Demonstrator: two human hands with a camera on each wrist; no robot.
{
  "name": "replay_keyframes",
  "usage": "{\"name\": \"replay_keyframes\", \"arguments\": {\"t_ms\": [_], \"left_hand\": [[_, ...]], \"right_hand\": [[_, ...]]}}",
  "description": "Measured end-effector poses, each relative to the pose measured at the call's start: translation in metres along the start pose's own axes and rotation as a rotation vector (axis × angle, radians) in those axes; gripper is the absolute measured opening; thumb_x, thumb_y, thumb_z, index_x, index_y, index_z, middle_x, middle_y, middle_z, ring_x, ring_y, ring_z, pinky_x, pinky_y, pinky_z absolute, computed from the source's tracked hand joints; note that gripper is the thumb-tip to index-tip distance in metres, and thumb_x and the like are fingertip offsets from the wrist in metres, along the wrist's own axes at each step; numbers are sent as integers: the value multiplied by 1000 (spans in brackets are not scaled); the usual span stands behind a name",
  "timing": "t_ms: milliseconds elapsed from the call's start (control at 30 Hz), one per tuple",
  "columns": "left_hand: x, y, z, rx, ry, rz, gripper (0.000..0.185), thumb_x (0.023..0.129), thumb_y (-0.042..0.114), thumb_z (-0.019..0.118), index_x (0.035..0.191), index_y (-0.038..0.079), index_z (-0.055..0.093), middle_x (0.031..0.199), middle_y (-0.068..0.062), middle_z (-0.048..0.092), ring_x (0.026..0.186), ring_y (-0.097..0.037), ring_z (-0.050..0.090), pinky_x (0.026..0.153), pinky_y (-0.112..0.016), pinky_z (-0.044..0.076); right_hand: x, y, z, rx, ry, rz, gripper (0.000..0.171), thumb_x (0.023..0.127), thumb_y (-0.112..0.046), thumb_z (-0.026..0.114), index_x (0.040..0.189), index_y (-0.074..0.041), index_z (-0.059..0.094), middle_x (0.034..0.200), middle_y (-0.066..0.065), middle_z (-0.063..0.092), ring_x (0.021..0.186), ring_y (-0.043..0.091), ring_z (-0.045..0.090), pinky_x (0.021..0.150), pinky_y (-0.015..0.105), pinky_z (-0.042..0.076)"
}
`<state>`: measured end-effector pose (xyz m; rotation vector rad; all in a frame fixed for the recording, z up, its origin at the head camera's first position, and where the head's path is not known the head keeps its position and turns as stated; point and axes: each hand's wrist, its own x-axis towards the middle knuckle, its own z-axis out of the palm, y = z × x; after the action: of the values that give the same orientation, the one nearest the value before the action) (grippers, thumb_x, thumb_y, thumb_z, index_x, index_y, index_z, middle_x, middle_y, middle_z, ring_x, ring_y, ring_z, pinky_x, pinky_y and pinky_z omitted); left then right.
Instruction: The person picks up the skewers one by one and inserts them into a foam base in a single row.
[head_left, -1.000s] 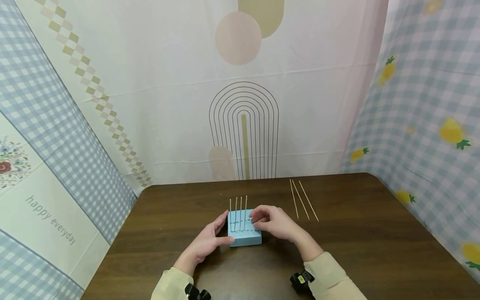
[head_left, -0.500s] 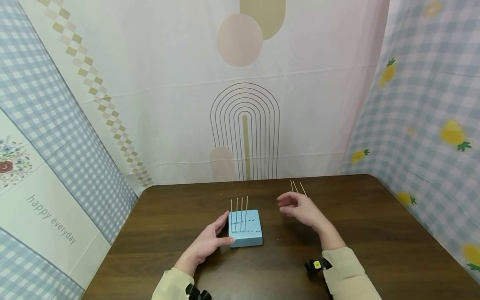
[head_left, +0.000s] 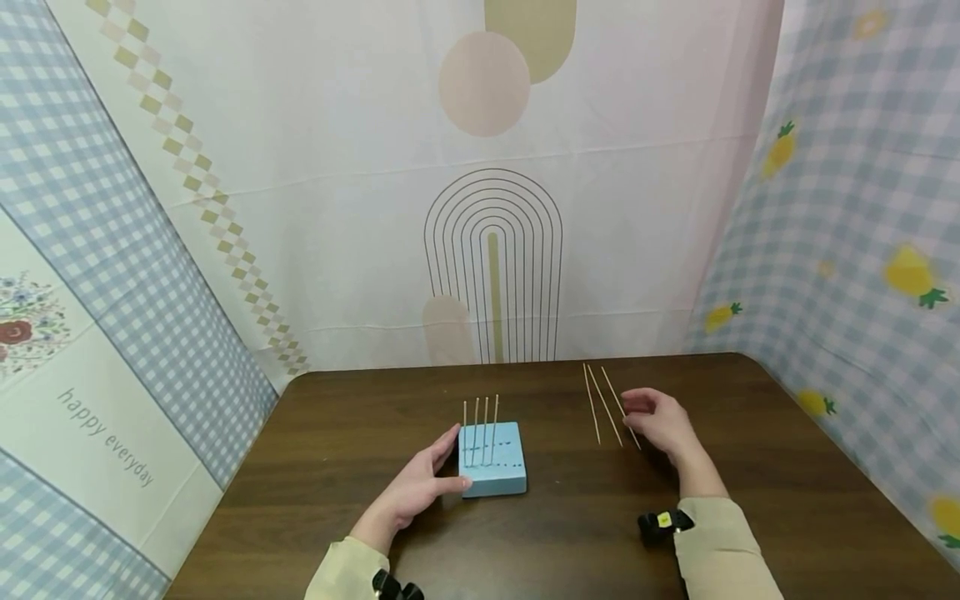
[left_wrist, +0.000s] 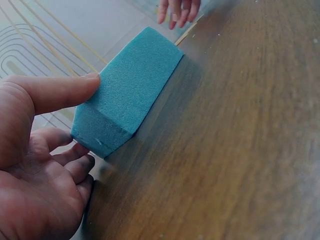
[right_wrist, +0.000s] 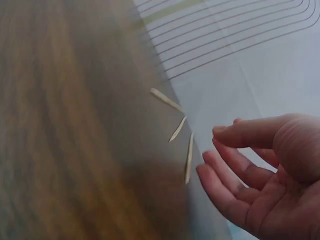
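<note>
A light blue foam block (head_left: 497,485) with rows of small holes lies on the table in the head view. Several thin wooden sticks (head_left: 494,429) stand upright in its left part. My left hand (head_left: 408,493) holds the block at its left side, thumb (left_wrist: 65,93) on the near edge and fingers round the side. Three more thin wooden sticks (head_left: 604,405) lie loosely fanned at the back right. Over the rightmost of these is my right hand (head_left: 662,423), fingers loosely bent, with nothing seen between thumb and fingertips in the right wrist view (right_wrist: 260,170).
The brown wooden table (head_left: 337,433) reaches back to a white patterned cloth (head_left: 360,250). Blue checked cloths hang at the left (head_left: 150,200) and right (head_left: 825,250) sides. Black wrist cameras (head_left: 663,527) sit at both sleeves.
My right hand has left the block and moved right, passing over the loose sticks to their right side. The left hand stays on the block, and the upright sticks have not changed.
</note>
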<state>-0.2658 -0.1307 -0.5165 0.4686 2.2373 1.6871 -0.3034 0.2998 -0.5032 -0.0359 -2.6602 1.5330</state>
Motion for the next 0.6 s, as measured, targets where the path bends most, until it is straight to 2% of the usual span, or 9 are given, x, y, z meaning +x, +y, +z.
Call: {"name": "replay_keyframes", "arguments": {"t_ms": [167, 600], "left_hand": [[-1, 0, 0, 1, -1, -3, 94, 94, 12, 82, 170, 6, 27, 175, -18, 22, 162, -39, 17, 127, -59, 18], [0, -1, -1, 4, -1, -7, 95, 93, 12, 82, 170, 6, 26, 175, -18, 22, 162, -39, 17, 127, -59, 17]], "right_hand": [[-1, 7, 0, -14, -3, 54, 48, 94, 6, 72, 141, 9, 59, 140, 33, 61, 128, 49, 60, 101, 54, 54], [-2, 7, 3, -64, 43, 107, 52, 90, 5, 78, 138, 9, 61, 136, 33, 63, 126, 49, 61, 101, 57, 53]]}}
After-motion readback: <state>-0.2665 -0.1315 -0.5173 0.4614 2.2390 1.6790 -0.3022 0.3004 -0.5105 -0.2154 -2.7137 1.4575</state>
